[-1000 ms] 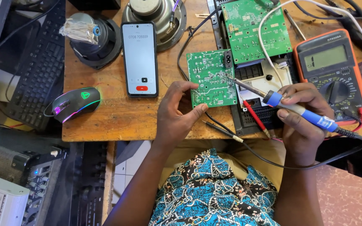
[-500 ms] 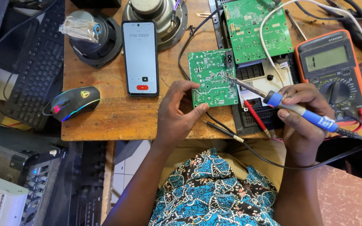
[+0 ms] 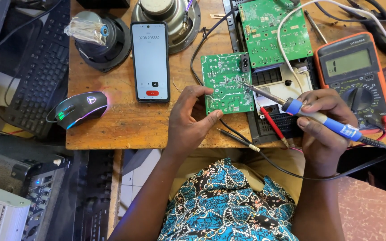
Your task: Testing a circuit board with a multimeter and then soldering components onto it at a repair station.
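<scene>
Fingers of my left hand (image 3: 188,122) pinch the circuit board (image 3: 226,85) near the tabletop's (image 3: 112,129) front edge while my right hand (image 3: 322,129) grips the soldering iron (image 3: 318,118).

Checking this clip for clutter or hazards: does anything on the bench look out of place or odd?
Nothing is spilled or visibly broken. The oddities: a phone lies with its screen lit among the work, and the red probe and black probe lie loose at the table edge, near the soldering iron.
</scene>
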